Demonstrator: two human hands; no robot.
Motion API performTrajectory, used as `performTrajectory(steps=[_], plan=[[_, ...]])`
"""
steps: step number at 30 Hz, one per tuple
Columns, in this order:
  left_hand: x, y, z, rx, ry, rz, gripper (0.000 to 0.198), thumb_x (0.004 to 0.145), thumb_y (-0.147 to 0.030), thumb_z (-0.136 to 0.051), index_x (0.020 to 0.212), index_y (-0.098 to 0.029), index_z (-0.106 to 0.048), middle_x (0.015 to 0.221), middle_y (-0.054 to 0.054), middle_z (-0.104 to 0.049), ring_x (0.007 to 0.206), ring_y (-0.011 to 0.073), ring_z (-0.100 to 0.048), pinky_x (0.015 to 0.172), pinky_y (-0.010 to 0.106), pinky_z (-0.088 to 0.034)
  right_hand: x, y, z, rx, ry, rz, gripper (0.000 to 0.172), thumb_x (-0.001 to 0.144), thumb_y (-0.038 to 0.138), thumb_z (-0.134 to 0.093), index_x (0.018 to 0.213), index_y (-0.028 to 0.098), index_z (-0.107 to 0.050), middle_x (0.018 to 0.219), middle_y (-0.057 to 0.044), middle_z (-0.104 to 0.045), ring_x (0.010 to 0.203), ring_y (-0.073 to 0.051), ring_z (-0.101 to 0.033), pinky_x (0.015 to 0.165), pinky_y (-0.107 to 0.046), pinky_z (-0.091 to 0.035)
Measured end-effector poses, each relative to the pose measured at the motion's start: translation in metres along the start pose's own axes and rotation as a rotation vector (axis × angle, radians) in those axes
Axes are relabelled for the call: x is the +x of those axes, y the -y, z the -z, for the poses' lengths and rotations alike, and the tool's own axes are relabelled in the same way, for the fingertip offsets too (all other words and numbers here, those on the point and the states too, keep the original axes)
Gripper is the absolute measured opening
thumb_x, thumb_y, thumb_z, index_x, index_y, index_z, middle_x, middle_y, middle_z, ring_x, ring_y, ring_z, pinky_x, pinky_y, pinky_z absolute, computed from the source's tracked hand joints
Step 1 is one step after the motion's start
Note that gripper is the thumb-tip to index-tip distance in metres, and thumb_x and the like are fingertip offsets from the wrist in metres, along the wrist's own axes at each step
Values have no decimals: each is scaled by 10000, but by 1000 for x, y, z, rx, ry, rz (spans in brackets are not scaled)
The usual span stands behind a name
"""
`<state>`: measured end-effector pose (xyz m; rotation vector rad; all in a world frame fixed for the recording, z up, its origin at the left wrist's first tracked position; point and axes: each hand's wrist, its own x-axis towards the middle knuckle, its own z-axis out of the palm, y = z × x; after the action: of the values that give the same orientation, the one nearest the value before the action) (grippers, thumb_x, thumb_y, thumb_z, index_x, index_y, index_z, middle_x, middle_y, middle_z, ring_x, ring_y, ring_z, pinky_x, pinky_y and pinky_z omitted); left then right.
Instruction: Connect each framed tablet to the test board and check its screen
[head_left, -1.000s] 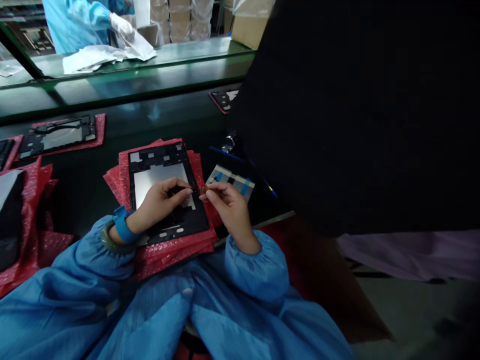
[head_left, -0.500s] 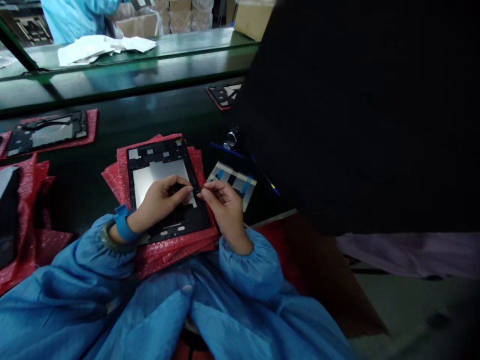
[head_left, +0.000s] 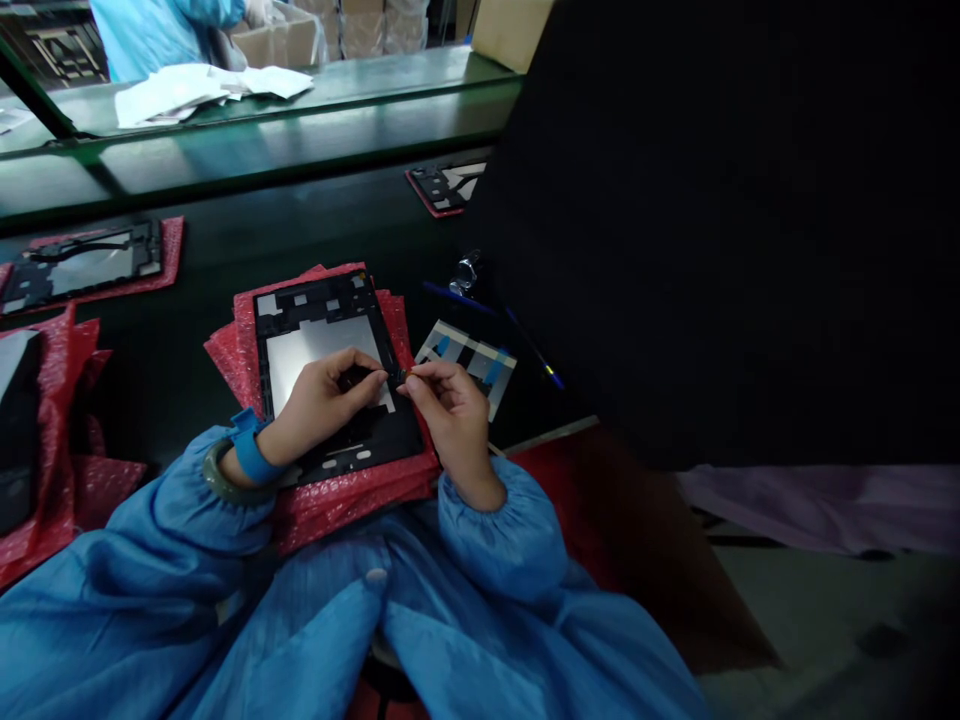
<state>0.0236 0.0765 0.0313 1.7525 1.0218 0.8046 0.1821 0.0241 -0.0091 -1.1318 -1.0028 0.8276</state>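
Note:
A black tablet back frame [head_left: 315, 330] with a silver panel lies on a stack of red bubble-wrap sheets [head_left: 337, 505] in front of me. My left hand [head_left: 326, 400] rests on the frame, its fingers curled and pressing near the right edge. My right hand [head_left: 446, 410] is beside it, fingers pinched on a tiny part at the frame's right edge; the part is too small to name. The fingertips of both hands nearly touch.
A sheet of blue and white strips [head_left: 469, 360] lies right of the frame, with a small metal piece [head_left: 465, 270] behind it. More frames on red wrap [head_left: 82, 262] [head_left: 442, 187] lie on the dark belt. A large black shape [head_left: 712, 230] blocks the right. Another person in blue [head_left: 157, 30] works at the far bench.
Both hands stay at the frame's right edge with hardly any motion. The view has shifted slightly, and the far person has drawn the hand back from the white sheets.

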Motion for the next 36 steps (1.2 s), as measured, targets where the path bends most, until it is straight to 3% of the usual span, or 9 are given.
performTrajectory(steps=[15,24,36], plan=[[4,-2,5,69,62,-78,243,858,-416,-631,867,-178,-677,734,27,-716,666,171,-675,617,266,-509,1,0,2,21,24,-6,197,825,392,-735,903,232,-651,837,6,-726,794,-160,-744,764,-295,-606],[13,-3,10,30,161,-12,243,822,-417,-650,831,-174,-666,672,15,-689,602,151,-636,590,258,-504,2,-3,3,27,33,-11,170,824,376,-731,898,238,-663,838,6,-741,793,-163,-750,760,-300,-613],[17,-2,12,-9,191,-5,211,814,-389,-658,819,-178,-653,637,-3,-672,579,136,-620,581,246,-506,4,-2,3,44,32,-52,167,797,361,-749,882,241,-670,826,16,-739,760,-151,-744,749,-289,-617]])
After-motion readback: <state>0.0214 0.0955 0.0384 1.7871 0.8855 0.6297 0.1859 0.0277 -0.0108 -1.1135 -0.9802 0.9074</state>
